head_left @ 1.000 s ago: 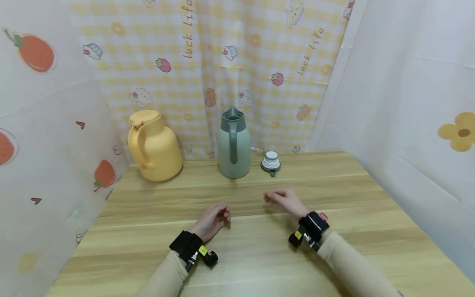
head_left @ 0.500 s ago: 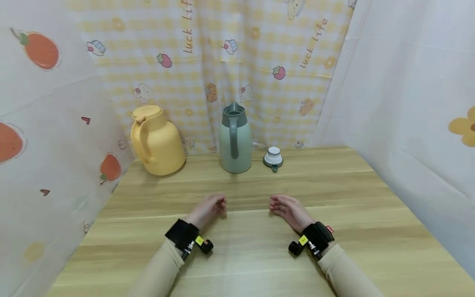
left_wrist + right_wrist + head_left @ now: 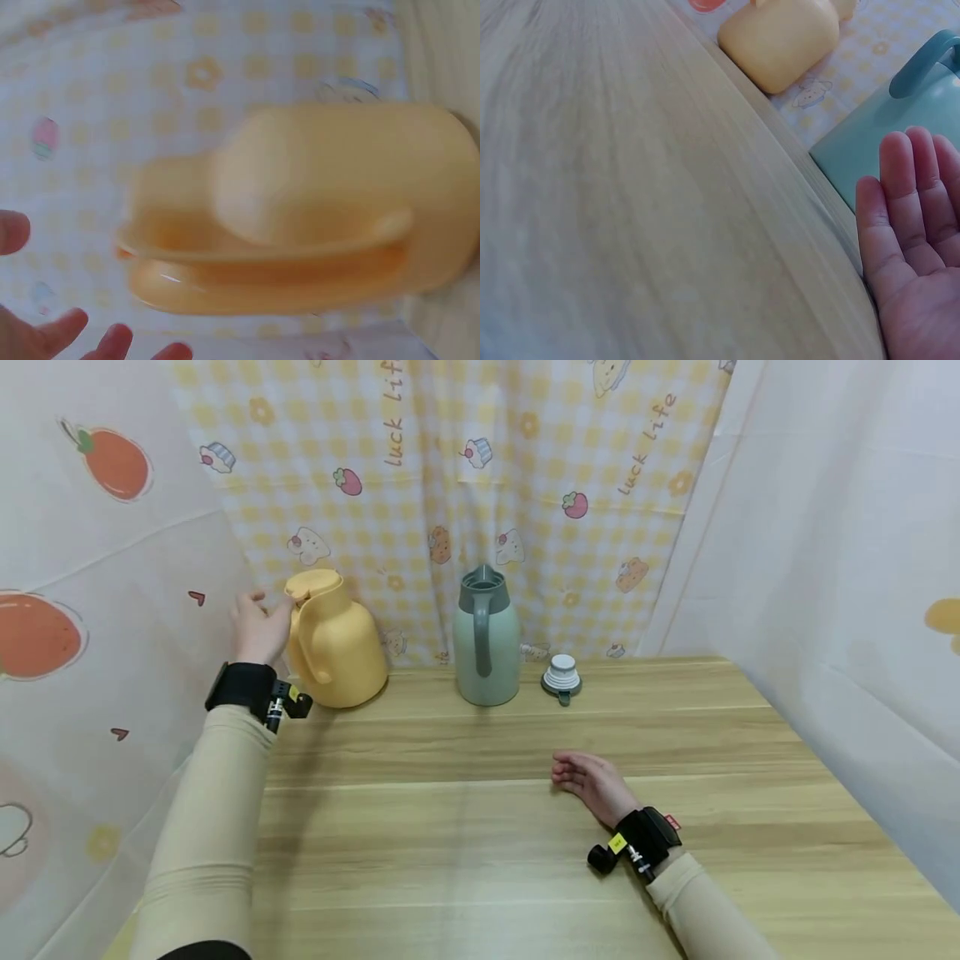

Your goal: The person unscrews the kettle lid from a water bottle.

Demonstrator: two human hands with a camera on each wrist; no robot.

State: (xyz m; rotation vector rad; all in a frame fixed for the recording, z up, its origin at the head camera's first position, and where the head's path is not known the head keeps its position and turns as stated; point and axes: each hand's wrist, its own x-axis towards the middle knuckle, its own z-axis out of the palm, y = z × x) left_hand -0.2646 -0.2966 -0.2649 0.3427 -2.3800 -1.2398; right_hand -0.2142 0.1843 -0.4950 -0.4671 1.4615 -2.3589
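Our left hand (image 3: 259,628) is the big mover: it's no longer hanging low over the middle of the table (image 3: 420,852) but reaching up to the far left, while our right hand is barely shifting.

Going left to right, then. That left hand isn't gripping anything; its fingers (image 3: 64,328) and thumb are spreading apart, and the wrist cam is showing a gap between them and the yellow jug (image 3: 348,652). Said jug is standing at the back left of the table, near the checked curtain (image 3: 453,485).

Looks to us like we're going for the handle (image 3: 302,647). If so, we're probably best off bringing the fingers in low enough to be wrapping well round it, thumb coming over the top, and not pulling until the hold is feeling solid, so the jug isn't tipping.

Direction-wise, its long axis is running straight up and down, and the handle is pointing left and a bit toward us. Any spout is hiding from us.

Next along, the green jug (image 3: 501,652) is standing upright, handle facing us, with a white stopper (image 3: 562,675) sitting just to its right. Lastly, our right hand (image 3: 597,789) is idling closer to us, fingers gently bending, holding nothing.
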